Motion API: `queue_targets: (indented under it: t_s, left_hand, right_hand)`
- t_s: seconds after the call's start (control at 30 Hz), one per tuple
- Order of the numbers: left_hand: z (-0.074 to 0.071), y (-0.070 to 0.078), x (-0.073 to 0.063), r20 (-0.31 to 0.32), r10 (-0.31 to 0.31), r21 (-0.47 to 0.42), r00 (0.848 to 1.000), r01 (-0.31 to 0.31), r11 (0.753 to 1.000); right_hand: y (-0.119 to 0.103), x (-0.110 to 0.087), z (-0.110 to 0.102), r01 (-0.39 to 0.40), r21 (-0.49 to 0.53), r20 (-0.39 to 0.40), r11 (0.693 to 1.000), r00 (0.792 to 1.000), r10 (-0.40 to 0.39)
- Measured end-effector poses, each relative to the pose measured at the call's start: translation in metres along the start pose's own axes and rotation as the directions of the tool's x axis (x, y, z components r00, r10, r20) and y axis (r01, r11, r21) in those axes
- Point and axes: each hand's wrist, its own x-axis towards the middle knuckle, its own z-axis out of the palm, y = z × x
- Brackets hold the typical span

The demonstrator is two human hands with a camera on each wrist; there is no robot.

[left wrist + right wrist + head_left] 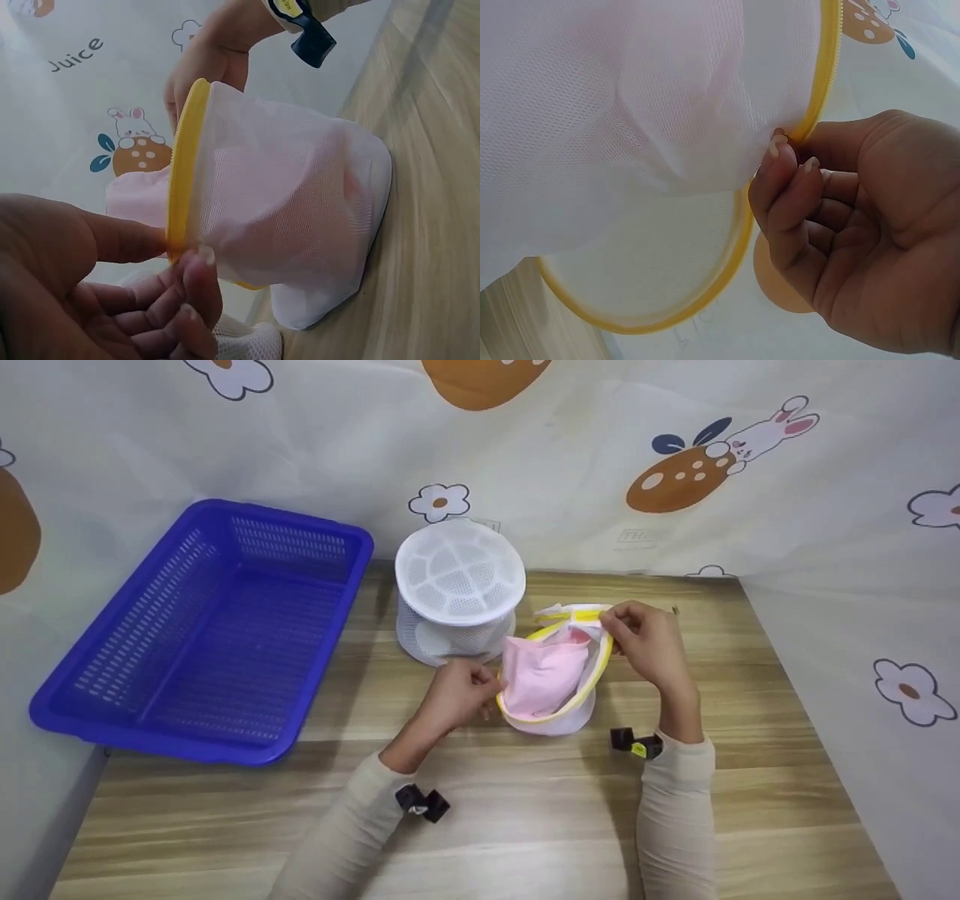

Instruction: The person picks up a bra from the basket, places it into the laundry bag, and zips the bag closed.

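A white mesh laundry bag (pixel 300 180) with a yellow zipper edge stands on the table, its mouth open. Folded pink cloth (pixel 544 675) sits inside and pokes above the rim; its tint shows through the mesh. My left hand (pixel 461 694) pinches the yellow edge on the near left side between thumb and fingers. At the far right side of the mouth, my right hand (pixel 645 641) pinches the same edge. The bag's round mesh lid (pixel 652 255), also edged in yellow, hangs folded back behind in the right wrist view.
A second white mesh laundry bag (pixel 459 574), round with a closed top, stands just behind and left of the first. On the left lies a large blue plastic basket (pixel 319 660). A patterned wall covering (pixel 555 457) borders the wooden table (pixel 487 840) at the back and sides.
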Motion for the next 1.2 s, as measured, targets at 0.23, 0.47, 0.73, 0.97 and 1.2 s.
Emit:
queue_targets:
  t_s: [0.23,0.47,0.73,0.97,1.2]
  left_hand:
    - [0.001,0.007,0.002,-0.132,0.062,-0.216,0.989,-0.090,0.972]
    - [0.005,0.023,-0.003,-0.208,0.097,-0.398,0.973,-0.174,0.901]
    - [0.004,0.030,-0.012,-0.098,0.087,-0.609,0.991,-0.129,0.783]
    - [-0.002,0.028,-0.015,-0.014,0.062,-0.644,0.998,-0.057,0.763]
    - [-0.004,0.026,-0.014,0.008,0.062,-0.636,0.998,-0.043,0.770]
  right_hand:
    - [0.003,0.001,-0.001,0.004,-0.028,-0.024,1.000,1.000,-0.005]
    - [0.000,0.002,-0.005,0.016,-0.044,-0.051,0.999,0.999,-0.018]
    - [-0.004,0.004,-0.002,0.020,-0.019,-0.028,1.000,0.999,-0.021]
    - [0.000,0.003,-0.002,-0.015,0.027,0.024,1.000,1.000,0.015]
    - [0.024,0.005,-0.006,-0.250,0.085,0.026,0.965,0.968,0.248]
